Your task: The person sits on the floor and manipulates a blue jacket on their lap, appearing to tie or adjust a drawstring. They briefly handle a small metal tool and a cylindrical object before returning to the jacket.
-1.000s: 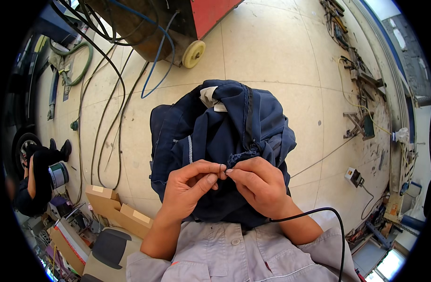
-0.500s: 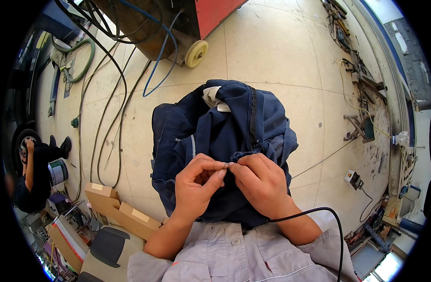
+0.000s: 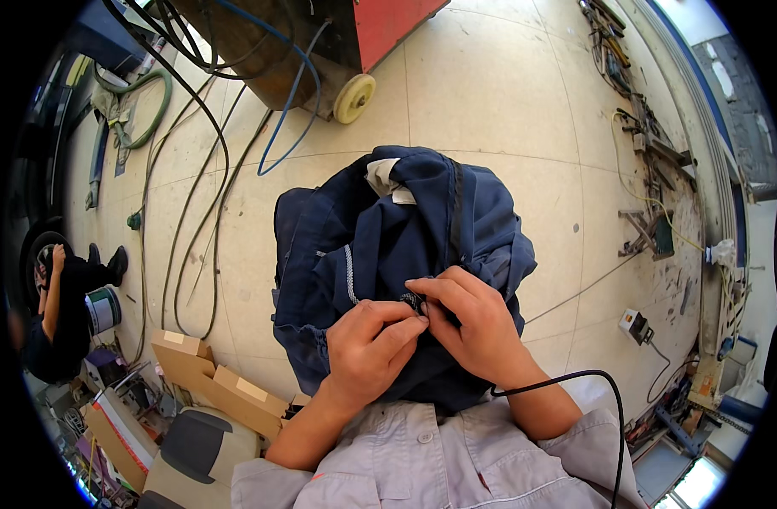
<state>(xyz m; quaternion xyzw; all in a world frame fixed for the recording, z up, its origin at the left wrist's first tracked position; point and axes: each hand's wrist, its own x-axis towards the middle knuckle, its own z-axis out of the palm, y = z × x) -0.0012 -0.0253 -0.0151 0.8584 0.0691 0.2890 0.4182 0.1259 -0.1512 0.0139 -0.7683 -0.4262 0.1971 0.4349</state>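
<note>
A navy cloth garment (image 3: 405, 220), like a work jacket or trousers, lies bunched up in front of me, with a dark zip-like strip and a patterned trim on it. Over its near part my two hands meet. My left hand (image 3: 370, 348) is closed, thumb and forefinger pinched on something too small to make out. My right hand (image 3: 475, 327) is closed on a dark, rough-edged bit of the garment, its forefinger lying over the top. The fingertips hide most of what is between them.
A wheeled machine with a red panel (image 3: 388, 30) stands ahead, with black cables (image 3: 223, 161) trailing over the floor at left. Cardboard boxes (image 3: 244, 394) and a seat (image 3: 203, 450) are at near left. A co-worker (image 3: 62, 310) sits far left. Metal tools (image 3: 655, 161) line the right.
My hands have come slightly nearer to me. The left hand has turned more palm-down, and the right forefinger has straightened over the cloth. The garment has barely shifted.
</note>
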